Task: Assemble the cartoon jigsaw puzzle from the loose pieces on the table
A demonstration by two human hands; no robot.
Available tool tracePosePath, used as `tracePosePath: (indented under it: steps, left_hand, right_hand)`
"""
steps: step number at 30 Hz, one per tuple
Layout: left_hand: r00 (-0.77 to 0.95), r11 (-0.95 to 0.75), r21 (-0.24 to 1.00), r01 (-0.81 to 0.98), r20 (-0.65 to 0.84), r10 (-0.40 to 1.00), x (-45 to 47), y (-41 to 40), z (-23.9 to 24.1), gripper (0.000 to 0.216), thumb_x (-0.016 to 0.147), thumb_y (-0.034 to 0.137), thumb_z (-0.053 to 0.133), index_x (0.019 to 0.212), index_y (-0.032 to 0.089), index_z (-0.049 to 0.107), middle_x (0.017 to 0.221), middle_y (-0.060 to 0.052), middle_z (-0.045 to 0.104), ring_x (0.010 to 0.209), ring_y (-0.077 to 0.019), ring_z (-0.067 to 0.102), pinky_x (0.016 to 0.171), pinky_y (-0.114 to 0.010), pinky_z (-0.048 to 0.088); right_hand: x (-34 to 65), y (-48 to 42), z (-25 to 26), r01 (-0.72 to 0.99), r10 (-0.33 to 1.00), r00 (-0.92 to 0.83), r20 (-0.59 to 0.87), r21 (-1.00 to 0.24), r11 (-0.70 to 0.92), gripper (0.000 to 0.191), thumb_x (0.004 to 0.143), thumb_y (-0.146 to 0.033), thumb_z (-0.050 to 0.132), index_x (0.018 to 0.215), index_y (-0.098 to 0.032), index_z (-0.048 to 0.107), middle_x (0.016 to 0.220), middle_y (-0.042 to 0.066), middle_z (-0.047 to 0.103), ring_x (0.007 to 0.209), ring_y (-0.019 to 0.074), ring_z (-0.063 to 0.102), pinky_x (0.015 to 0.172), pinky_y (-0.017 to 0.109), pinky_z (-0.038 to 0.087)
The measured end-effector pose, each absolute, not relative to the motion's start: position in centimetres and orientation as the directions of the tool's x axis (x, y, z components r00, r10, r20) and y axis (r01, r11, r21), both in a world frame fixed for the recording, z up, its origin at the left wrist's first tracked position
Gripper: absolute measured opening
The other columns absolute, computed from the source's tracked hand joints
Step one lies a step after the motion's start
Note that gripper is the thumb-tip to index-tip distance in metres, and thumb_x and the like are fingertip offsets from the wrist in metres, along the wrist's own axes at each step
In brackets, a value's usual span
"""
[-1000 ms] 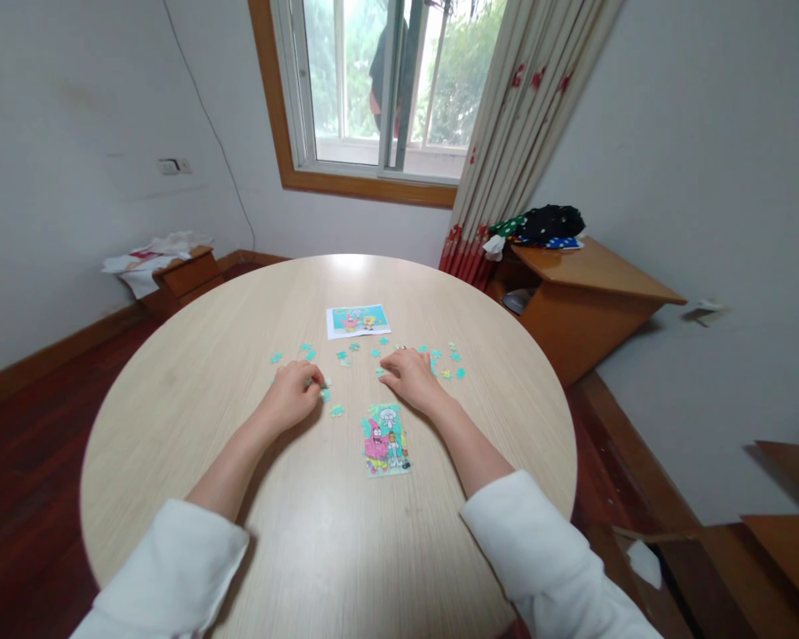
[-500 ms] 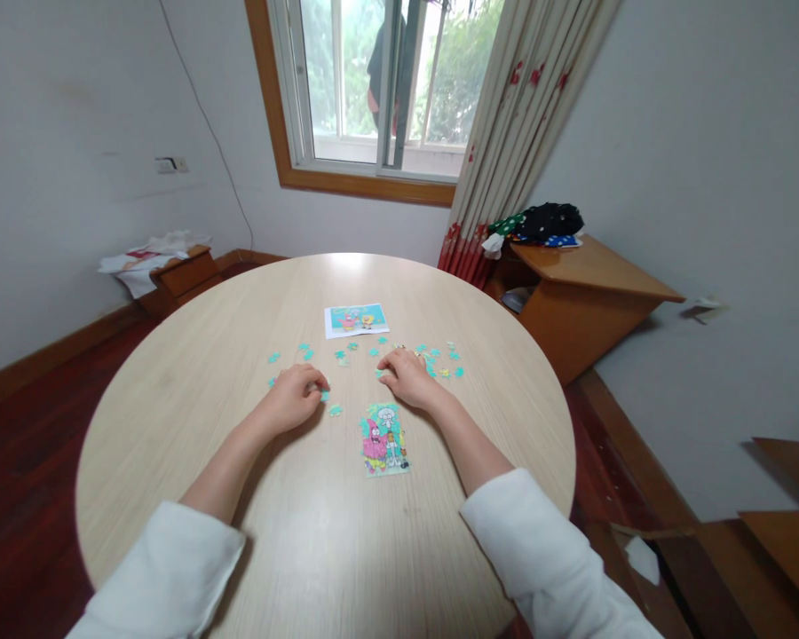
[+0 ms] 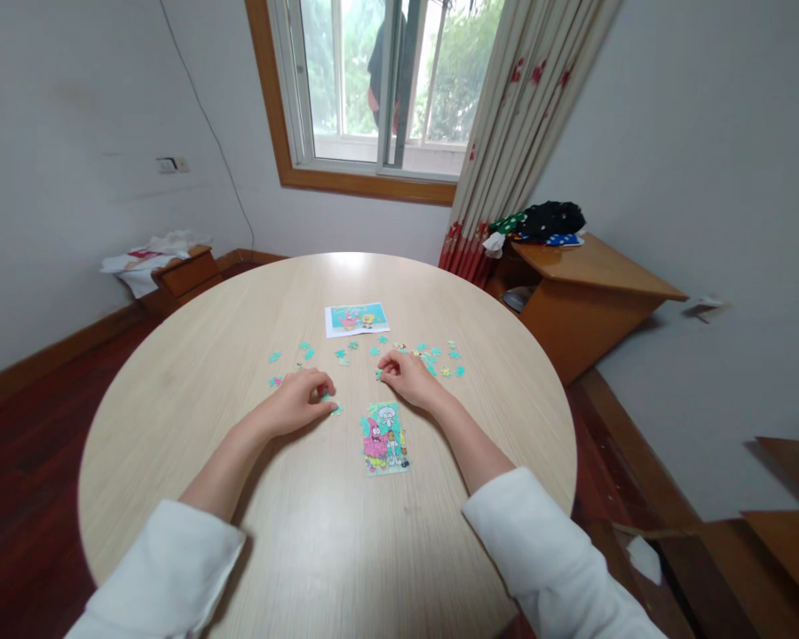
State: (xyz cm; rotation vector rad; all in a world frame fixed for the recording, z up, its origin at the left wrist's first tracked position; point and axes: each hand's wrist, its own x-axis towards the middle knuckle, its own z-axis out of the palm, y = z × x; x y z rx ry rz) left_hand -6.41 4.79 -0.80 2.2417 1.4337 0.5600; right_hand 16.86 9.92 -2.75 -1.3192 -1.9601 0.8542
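My left hand (image 3: pixel 299 401) rests low over the table, thumb and curled fingers apart; its thumb tip is at a small teal puzzle piece (image 3: pixel 336 411). Another teal bit shows in the gap between thumb and fingers. My right hand (image 3: pixel 406 374) has its thumb and fingertips closed at the edge of a teal puzzle piece (image 3: pixel 379 375), partly hidden by them. Nearer to me, between my forearms, lies a joined puzzle section (image 3: pixel 384 439) with a pink figure and a pale teal figure. Loose puzzle pieces (image 3: pixel 308 353) are scattered beyond and beside both hands.
A printed picture sheet (image 3: pixel 358 319) lies beyond the pieces on the round wooden table (image 3: pixel 293 541). Cloths (image 3: pixel 549 222) sit on a brown wooden cabinet (image 3: pixel 592 275) to the right. A curtain (image 3: pixel 506 133) hangs beside the window; a person stands outside.
My left hand has shifted slightly right and nearer, its thumb parting from the fingers and reaching the nearer piece. My right hand stays almost in place at its piece.
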Motion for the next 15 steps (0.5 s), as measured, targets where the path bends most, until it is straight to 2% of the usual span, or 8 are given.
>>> tracePosePath:
  steps: [5,9,12,15]
  left_hand:
    - [0.333,-0.339,0.490,0.804,0.101,0.937,-6.6,5.1,-0.8,0.020,0.071,0.034,0.063,0.068,0.019,0.050,0.067,0.000,0.056,0.064,-0.0163,0.049,0.061,-0.028,0.035]
    - [0.291,-0.346,0.452,0.822,0.190,0.938,-6.2,5.5,-1.1,0.016,0.077,0.029,0.058,0.067,0.019,0.053,0.069,-0.002,0.059,0.067,-0.0168,0.051,0.064,-0.029,0.036]
    - [0.273,-0.367,0.508,0.779,0.251,0.929,-5.3,5.2,-1.2,0.014,0.081,0.026,0.054,0.071,0.018,0.058,0.071,-0.004,0.062,0.067,-0.0163,0.052,0.064,-0.029,0.037]
    - [0.258,-0.374,0.617,0.693,0.273,0.927,-4.3,4.6,-1.3,0.012,0.082,0.027,0.056,0.081,0.017,0.062,0.077,-0.004,0.065,0.066,-0.0145,0.053,0.064,-0.028,0.039]
  right_hand:
    - [16.5,9.4,-2.3,0.443,0.944,-0.317,0.092,-0.866,0.233,0.010,0.070,-0.007,0.061,0.077,-0.014,0.062,0.068,-0.001,0.062,0.064,0.0096,0.056,0.065,0.024,0.044]
    - [16.0,8.8,-2.0,0.326,0.921,-0.387,0.043,-0.928,0.181,0.011,0.070,-0.008,0.062,0.080,-0.012,0.064,0.068,0.001,0.064,0.064,0.0105,0.059,0.062,0.023,0.045]
    - [15.6,8.3,-1.7,0.227,0.895,-0.445,-0.038,-0.971,0.072,0.008,0.071,-0.010,0.063,0.079,-0.012,0.064,0.065,0.002,0.064,0.061,0.0110,0.060,0.058,0.023,0.044]
    - [15.5,8.0,-1.2,0.177,0.868,-0.487,-0.093,-0.984,-0.006,0.006,0.070,-0.012,0.065,0.076,-0.012,0.065,0.060,0.002,0.063,0.058,0.0101,0.058,0.056,0.023,0.043]
